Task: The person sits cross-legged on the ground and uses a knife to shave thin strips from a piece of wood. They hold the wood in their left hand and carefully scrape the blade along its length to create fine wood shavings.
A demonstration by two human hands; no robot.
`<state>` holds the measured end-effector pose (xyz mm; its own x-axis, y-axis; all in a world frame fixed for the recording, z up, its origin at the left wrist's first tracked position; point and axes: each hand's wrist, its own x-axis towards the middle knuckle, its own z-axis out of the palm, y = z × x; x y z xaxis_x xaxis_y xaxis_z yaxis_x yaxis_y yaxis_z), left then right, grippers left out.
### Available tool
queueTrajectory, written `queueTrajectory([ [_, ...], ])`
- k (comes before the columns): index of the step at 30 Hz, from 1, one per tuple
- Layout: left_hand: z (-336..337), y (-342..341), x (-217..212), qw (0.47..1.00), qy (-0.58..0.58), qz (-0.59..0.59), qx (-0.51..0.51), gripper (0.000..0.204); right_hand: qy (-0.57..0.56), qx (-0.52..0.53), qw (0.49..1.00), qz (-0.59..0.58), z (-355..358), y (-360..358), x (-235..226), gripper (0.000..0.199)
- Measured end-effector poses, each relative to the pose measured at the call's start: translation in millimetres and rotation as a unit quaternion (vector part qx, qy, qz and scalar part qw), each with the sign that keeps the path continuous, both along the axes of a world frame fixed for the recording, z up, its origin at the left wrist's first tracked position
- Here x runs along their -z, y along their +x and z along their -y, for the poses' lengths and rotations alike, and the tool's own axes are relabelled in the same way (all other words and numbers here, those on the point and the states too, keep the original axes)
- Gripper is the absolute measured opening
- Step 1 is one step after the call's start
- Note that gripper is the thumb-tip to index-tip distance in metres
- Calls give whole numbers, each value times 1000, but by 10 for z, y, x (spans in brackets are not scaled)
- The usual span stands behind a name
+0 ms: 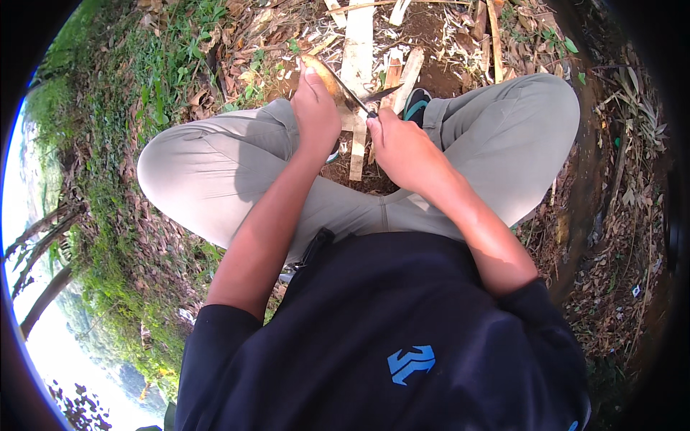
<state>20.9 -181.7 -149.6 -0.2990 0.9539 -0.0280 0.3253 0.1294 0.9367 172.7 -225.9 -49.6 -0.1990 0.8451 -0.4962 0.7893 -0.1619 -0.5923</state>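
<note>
My left hand [316, 108] is closed on a tan, slightly curved piece of wood [327, 77], its thumb lying along the near side. My right hand [404, 147] grips the dark handle of a knife [353, 96]. The thin blade slants up and left from my right fist and lies along the edge of the wood, seeming to touch it. A dark pointed shape [382, 93] sticks out to the right just above my right hand; I cannot tell whether it is part of a tool or a shadow. Both hands are between my bent knees, above the ground.
Pale wooden strips [357, 54] and a shorter slat [410, 72] lie on brown soil strewn with shavings. My folded legs [503, 136] flank the work, with a dark shoe [417, 105] beside my right hand. Green plants [169, 54] grow at the left, dry leaves [632, 187] at the right.
</note>
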Motion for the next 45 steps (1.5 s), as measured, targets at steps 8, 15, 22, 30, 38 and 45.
queueTrajectory([
  [8,-17,25,-1,999,-34,-35,-5,49,14,33,999,10,-4,-115,-104,33],
  [15,1,16,-53,998,-37,33,-23,53,56,-11,997,-58,-112,-126,215,32],
  [22,19,-2,-95,998,-54,37,-22,52,93,24,992,-81,-48,-172,346,34],
  [30,33,-13,-70,996,-43,66,-48,54,-15,-12,983,-185,-234,-36,568,42],
  [38,82,-44,-207,992,-96,60,-57,52,-271,117,882,-368,-175,-26,547,44],
  [45,19,-195,-208,991,-113,64,-26,46,-19,-16,987,-159,-127,-117,581,43],
])
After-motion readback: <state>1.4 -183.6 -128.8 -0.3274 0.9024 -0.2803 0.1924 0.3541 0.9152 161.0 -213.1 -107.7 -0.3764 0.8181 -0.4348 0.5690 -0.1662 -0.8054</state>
